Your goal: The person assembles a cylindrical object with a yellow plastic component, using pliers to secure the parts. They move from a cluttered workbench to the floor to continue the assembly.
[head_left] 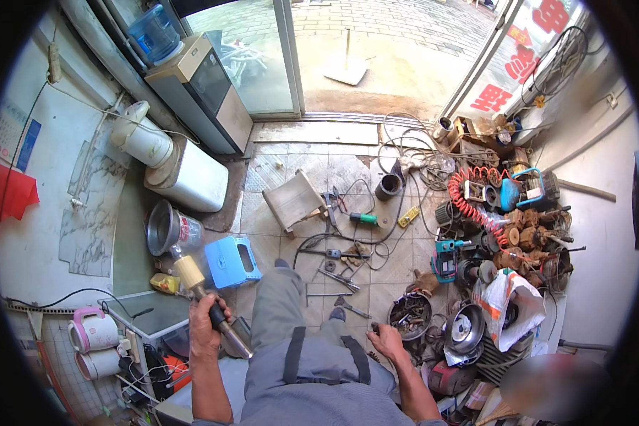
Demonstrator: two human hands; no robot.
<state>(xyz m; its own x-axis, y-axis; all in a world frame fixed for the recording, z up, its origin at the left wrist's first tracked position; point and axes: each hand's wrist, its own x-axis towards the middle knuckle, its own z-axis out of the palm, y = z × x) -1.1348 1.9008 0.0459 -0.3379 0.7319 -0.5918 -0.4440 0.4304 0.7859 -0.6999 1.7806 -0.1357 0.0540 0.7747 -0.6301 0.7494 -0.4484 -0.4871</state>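
Observation:
My left hand [204,323] is wrapped round the dark middle of a tube-shaped tool [189,272]. It has a cream cylinder at its far end and a bare metal tube at its near end, and looks like a hot-air gun. My right hand [386,341] is held low in front of my right side, fingers closed around a small dark piece at the fingertips, too small to name. Just beyond it stands a metal bowl [410,316] of small metal parts. On the floor ahead lie a hammer [353,308] and several hand tools.
A blue plastic step stool [232,263] is beyond my left hand. Farther out stand a wooden stool [295,201], a green power tool [363,218] with its cable, and a dark cylinder [388,187]. Motors and a red coiled hose [461,206] crowd the right. A water dispenser [204,92] stands far left.

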